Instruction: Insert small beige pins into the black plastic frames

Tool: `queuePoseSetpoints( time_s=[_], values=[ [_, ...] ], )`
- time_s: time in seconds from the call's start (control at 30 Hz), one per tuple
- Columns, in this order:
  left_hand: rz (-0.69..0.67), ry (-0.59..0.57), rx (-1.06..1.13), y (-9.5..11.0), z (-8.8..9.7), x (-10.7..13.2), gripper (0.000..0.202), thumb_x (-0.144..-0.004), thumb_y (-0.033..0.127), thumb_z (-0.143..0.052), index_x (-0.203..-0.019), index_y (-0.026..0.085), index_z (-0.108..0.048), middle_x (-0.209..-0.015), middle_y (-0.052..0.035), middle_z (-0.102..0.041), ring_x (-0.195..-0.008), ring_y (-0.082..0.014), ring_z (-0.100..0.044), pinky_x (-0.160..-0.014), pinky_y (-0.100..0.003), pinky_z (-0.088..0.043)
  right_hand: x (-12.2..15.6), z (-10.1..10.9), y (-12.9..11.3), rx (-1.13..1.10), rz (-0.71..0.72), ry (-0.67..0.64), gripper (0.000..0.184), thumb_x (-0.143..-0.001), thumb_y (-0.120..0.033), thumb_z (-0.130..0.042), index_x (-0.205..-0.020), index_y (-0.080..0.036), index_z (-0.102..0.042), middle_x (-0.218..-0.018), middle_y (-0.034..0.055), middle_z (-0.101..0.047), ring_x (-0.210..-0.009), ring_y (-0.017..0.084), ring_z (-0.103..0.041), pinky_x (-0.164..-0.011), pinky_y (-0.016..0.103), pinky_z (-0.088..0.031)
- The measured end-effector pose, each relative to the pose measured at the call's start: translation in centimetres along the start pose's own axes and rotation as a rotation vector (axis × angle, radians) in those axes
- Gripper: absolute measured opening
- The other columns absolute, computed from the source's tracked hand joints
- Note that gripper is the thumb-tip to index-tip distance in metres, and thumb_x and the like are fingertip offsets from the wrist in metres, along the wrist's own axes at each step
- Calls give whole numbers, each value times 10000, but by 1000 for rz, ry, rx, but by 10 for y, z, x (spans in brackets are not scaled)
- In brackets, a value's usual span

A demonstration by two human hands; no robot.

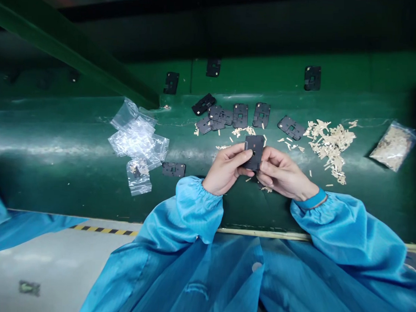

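Black plate [254,152], held between left fingers [237,157] and right fingers [269,165]; further plates [240,115] and beige scraps [331,146] are laid beyond the fingers on green bench [73,187].

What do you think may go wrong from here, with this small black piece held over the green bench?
The black plastic part is pinched between the left hand and the right hand, so it might slip and land among the other black parts. The loose pale slivers lie scattered near those parts, and some could get mixed in with them or stick to them.
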State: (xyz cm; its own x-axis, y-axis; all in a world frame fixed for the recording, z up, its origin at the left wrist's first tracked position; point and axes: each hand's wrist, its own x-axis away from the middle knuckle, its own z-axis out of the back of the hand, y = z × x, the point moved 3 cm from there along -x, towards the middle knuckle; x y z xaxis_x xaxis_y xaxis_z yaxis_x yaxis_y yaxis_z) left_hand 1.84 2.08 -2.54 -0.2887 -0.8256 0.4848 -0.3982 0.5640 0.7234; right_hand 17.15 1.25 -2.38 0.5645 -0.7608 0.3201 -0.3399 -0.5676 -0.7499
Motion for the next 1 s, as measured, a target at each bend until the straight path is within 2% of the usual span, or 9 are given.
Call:
queuePoseSetpoints(
  time_s=[0.27, 0.4, 0.63, 0.8, 1.0],
  values=[
    [36, -13, 95, -3, -3, 2, 321, -748, 421, -865, -923, 176, -753, -789, 11, -673, -591, -52, -614, -496, -132, -552, 2, 3, 1, 145, 163, 31, 192, -919, -320, -752, -928, -225, -586, -635, -63, -548, -494, 79, -497, -452, 219, -360],
    [33, -23, 130, -2, -4, 3, 286, -775, 387, -852, -928, 165, -760, -767, 12, -658, -597, -56, -616, -483, -125, -545, 3, 0, -5, 238, 235, 43, 171, -924, -296, -744, -920, -214, -594, -639, -57, -546, -498, 76, -491, -457, 214, -376],
    [46, 13, 117, -1, -4, 4, 309, -737, 396, -878, -870, 150, -745, -733, 10, -662, -560, -53, -594, -476, -127, -526, 6, -5, -11, 379, 352, 86, 130, -912, -220, -739, -916, -206, -609, -737, -39, -540, -584, 73, -475, -532, 205, -415],
    [30, 22, 103, 3, -3, 4, 308, -733, 395, -881, -885, 157, -756, -741, 7, -671, -581, -67, -620, -494, -136, -551, 4, -5, -9, 367, 321, 83, 167, -884, -210, -763, -929, -208, -602, -752, -38, -540, -613, 80, -496, -569, 209, -446],
    [-52, 69, 72, 6, -1, 4, 297, -727, 405, -882, -852, 167, -757, -745, 19, -654, -586, -62, -604, -487, -140, -559, 5, 0, -11, 303, 222, 45, 207, -893, -321, -764, -956, -200, -608, -749, -22, -562, -591, 91, -492, -527, 226, -409]
  ],
)
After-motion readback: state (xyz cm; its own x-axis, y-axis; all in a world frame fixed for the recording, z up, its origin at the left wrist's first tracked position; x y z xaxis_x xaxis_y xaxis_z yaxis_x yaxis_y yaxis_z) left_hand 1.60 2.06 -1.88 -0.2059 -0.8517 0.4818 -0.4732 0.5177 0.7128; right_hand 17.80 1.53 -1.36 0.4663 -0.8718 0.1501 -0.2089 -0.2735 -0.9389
